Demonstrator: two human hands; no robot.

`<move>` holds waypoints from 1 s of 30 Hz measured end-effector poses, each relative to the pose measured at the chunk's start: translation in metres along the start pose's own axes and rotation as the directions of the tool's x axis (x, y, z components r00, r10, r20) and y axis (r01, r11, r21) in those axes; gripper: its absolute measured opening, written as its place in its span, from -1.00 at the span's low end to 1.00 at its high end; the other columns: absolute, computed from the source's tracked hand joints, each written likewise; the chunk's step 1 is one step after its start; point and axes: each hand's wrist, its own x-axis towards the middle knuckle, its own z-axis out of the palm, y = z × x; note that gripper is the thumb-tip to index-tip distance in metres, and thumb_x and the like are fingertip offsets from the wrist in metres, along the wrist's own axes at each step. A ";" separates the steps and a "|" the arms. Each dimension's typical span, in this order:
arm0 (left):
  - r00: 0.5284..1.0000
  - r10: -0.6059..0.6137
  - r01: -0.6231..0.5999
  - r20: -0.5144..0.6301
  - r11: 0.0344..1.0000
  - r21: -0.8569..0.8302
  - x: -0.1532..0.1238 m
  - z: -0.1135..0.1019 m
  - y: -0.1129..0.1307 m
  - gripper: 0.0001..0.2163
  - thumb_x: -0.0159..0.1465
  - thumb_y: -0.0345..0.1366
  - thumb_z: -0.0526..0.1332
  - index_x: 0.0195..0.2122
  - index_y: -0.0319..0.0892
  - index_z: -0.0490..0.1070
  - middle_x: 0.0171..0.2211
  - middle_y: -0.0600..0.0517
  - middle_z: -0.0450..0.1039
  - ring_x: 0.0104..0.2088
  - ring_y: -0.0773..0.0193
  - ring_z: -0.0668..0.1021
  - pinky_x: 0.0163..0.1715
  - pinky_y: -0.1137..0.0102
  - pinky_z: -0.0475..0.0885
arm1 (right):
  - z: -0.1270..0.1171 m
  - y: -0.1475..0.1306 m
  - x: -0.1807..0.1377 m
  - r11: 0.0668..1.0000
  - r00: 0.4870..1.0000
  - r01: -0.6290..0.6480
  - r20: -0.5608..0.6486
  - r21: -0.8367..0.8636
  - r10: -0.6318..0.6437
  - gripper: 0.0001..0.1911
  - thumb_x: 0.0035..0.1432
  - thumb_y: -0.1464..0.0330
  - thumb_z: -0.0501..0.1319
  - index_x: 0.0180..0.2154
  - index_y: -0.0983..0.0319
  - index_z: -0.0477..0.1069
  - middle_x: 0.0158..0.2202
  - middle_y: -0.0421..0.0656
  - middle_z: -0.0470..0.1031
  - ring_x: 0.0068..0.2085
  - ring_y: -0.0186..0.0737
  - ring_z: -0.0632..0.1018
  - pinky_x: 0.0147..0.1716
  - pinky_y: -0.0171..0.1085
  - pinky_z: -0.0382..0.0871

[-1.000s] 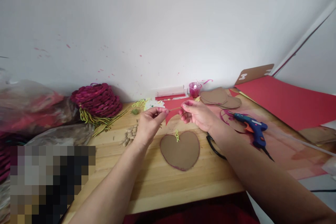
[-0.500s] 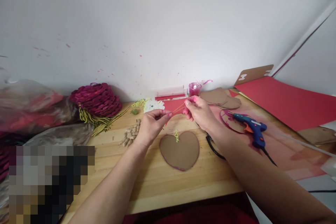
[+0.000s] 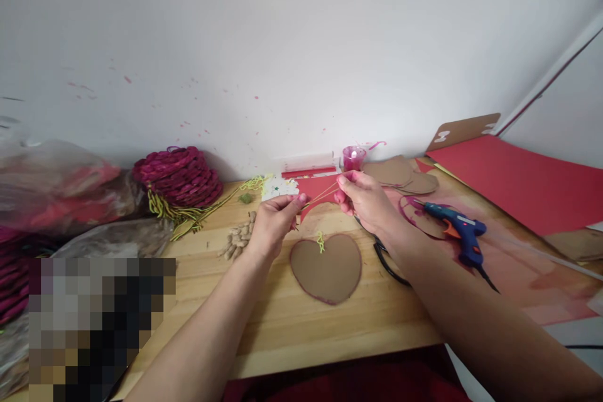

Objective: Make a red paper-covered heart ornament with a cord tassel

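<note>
Head view: a thin tan cord point(image 3: 324, 192) stretched in 2 strands above the table point(image 3: 273, 339), between the left hand point(image 3: 272, 223) and the right hand point(image 3: 368, 202), each pinched closed on it. Nearer the wearer lay 1 cardboard heart point(image 3: 325, 273) (yellow yarn point(image 3: 321, 243) at its notch), with peanuts point(image 3: 238, 239) to its left and a glue gun point(image 3: 467, 240) well to its right.

A pale wooden desk point(image 3: 277, 330) here, and in the middle lies a flat brown heart-shaped cardboard cutout point(image 3: 325, 273), a heap of tan peanut-shaped pieces point(image 3: 238, 238) to its left, a braided magenta bundle point(image 3: 181, 176) back left, and a pink-stained sheet point(image 3: 518, 292) spreading across the right.
</note>
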 end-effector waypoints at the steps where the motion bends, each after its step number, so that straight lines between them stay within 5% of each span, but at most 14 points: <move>1: 1.000 -0.014 0.014 0.006 1.000 -0.007 0.000 0.000 0.000 -0.58 -0.04 0.07 0.52 -0.45 -0.24 0.61 -0.68 0.13 0.27 -0.66 0.50 0.19 -0.64 0.50 0.03 | 0.000 0.000 0.000 1.000 1.000 -0.002 0.001 -0.002 0.002 -0.63 0.06 0.09 0.36 -0.37 0.18 0.28 -0.61 -0.33 0.39 -0.66 -0.45 0.34 -0.70 -0.41 0.03; 12: 0.974 -0.158 0.164 0.164 0.986 -0.023 0.000 -0.002 0.003 -0.59 -0.18 -0.05 0.59 -0.45 -0.28 0.63 -0.55 0.05 0.39 -0.63 0.51 0.21 -0.63 0.48 0.00 | -0.003 0.000 0.003 0.999 1.000 -0.007 -0.010 -0.051 0.007 -0.62 0.08 0.06 0.34 -0.36 0.17 0.28 -0.63 -0.35 0.36 -0.69 -0.45 0.31 -0.73 -0.40 0.02; 23: 0.990 -0.132 0.130 0.054 0.991 0.032 0.001 -0.001 0.007 -0.60 -0.20 -0.03 0.56 -0.54 -0.25 0.54 -0.69 0.15 0.24 -0.64 0.48 0.15 -0.61 0.44 -0.03 | -0.010 0.005 0.009 0.950 0.994 0.092 -0.034 -0.299 -0.107 -0.80 0.23 0.21 0.26 -0.29 0.18 0.33 -0.61 -0.30 0.44 -0.66 -0.40 0.39 -0.65 -0.37 0.21; 30: 0.988 -0.157 0.157 0.012 0.982 -0.101 0.004 -0.002 0.003 -0.58 -0.21 -0.05 0.56 -0.48 -0.27 0.55 -0.70 0.17 0.22 -0.66 0.51 0.14 -0.63 0.47 -0.06 | -0.016 0.003 0.013 0.935 0.972 0.157 -0.116 -0.317 -0.203 -0.80 0.21 0.20 0.28 -0.32 0.18 0.37 -0.48 -0.25 0.50 -0.58 -0.39 0.44 -0.61 -0.37 0.25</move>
